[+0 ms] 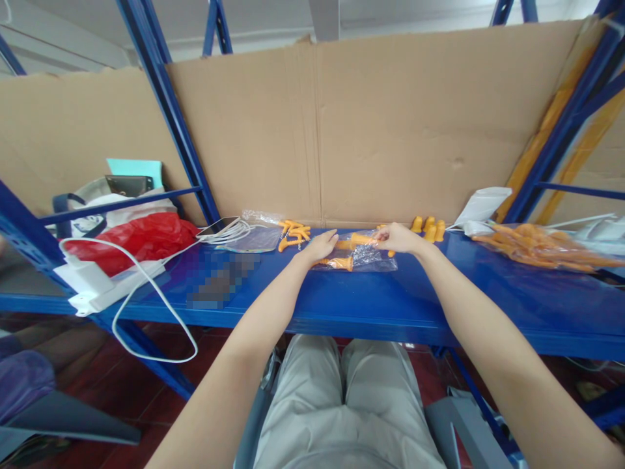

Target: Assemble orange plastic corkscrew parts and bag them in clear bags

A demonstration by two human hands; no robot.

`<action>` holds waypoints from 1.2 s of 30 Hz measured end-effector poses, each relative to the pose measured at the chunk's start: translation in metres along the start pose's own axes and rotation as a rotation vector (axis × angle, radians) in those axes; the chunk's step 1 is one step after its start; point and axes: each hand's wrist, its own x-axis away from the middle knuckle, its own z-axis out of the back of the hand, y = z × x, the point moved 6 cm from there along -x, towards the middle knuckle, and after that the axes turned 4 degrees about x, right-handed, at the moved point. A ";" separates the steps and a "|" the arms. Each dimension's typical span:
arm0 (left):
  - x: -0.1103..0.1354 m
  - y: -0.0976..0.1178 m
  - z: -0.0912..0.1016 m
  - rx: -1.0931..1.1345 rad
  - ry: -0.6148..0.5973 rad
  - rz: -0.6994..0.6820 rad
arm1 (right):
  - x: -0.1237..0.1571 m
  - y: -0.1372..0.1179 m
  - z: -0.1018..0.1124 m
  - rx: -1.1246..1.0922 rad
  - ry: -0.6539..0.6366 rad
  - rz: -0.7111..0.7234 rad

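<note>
The right hand (398, 238) pinches the clear bag (371, 259) mid-shelf; the left hand (319, 246) lies loosely open on its left end. Bare blue shelf (390, 299) runs to the front edge, cardboard (390, 130) close behind. The bag is crinkled, holding orange pieces (336, 263).

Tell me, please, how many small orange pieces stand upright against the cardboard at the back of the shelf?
3, side by side on the blue shelf just beyond the right hand: left piece, middle piece, right piece. The hand may hide more.
</note>
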 end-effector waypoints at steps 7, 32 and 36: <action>-0.005 -0.007 -0.010 -0.134 -0.091 0.035 | 0.002 -0.003 -0.002 -0.128 -0.073 0.056; -0.010 -0.007 -0.020 -0.103 -0.128 -0.055 | -0.005 -0.008 -0.013 0.101 0.056 0.094; -0.007 -0.002 -0.021 -0.108 -0.143 -0.105 | -0.007 -0.006 -0.013 0.035 0.095 0.017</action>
